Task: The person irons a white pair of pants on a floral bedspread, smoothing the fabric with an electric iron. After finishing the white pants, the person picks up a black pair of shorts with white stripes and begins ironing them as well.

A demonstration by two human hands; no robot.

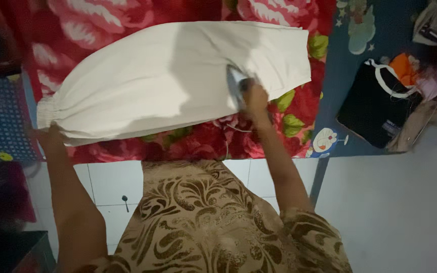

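Note:
A white pair of trousers (153, 81) lies spread flat on a red flowered blanket (127, 20), with its gathered waistband at the left. My right hand (255, 97) grips the handle of a silver clothes iron (236, 83) that rests on the white cloth near its right end. The iron's white cord (227, 139) trails down over the blanket's front edge. My left hand (50, 134) presses on the waistband corner at the left, holding the cloth down with its fingers mostly hidden under the fabric edge.
A blue cartoon-printed mat (345, 101) lies to the right of the blanket, with a black bag with white straps (373, 106) and a heap of clothes (421, 76) on it. White floor tiles (107, 182) show below. A blue patterned surface (1, 121) sits at the left.

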